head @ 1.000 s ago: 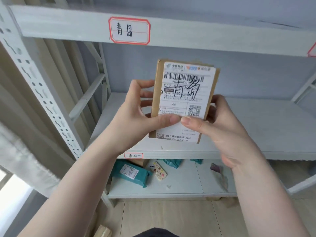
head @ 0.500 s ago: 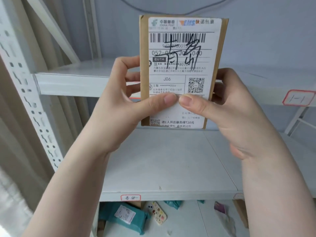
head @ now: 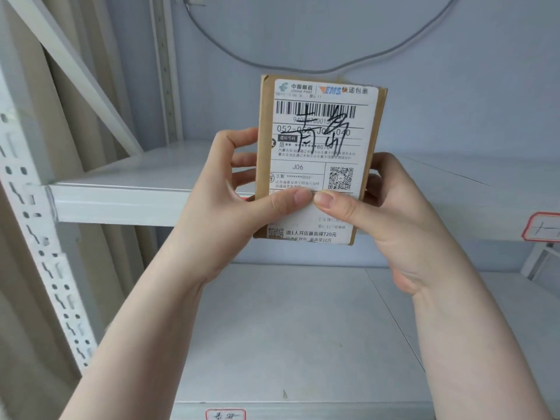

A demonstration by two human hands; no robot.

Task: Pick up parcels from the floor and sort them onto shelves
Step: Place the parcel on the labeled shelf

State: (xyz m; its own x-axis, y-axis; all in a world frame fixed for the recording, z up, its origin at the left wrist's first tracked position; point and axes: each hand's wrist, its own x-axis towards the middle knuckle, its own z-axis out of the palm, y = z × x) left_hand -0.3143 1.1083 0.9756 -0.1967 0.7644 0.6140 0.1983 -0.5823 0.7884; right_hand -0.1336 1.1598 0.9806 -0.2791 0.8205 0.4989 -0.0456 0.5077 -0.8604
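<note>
since the earlier frames my view has tipped upward: the low shelf with the teal bags has dropped out of sight, and the parcel (head: 318,159) now sits in front of the upper shelf (head: 127,195) and the wall above it. i hold this small brown box upright, label facing me, with black handwriting scrawled across the barcode. my left hand (head: 230,201) is closed on its left edge, thumb pressed on the label and fingers curled behind; my right hand (head: 391,207) is closed on the right edge the same way, and the two thumb tips nearly meet low on the label.

the step in hand, as i judge it, is matching that handwriting to a shelf tag and setting the box down. to do it well i would check the tag first, then tip the parcel flat and slide it in over the front lip, letting one hand go only once the shelf carries it.

a red-bordered tag (head: 542,230) shows at the right edge on the upper shelf, too cut off to read, and another tag (head: 225,415) sits at the bottom on the lower shelf (head: 272,328); its writing is too small for me to tell. both shelf boards look bare where i see them. a grey cable (head: 318,69) loops on the wall behind the box, and a slanted brace (head: 75,71) and perforated upright (head: 36,237) crowd the left side, so i would keep to the middle.
</note>
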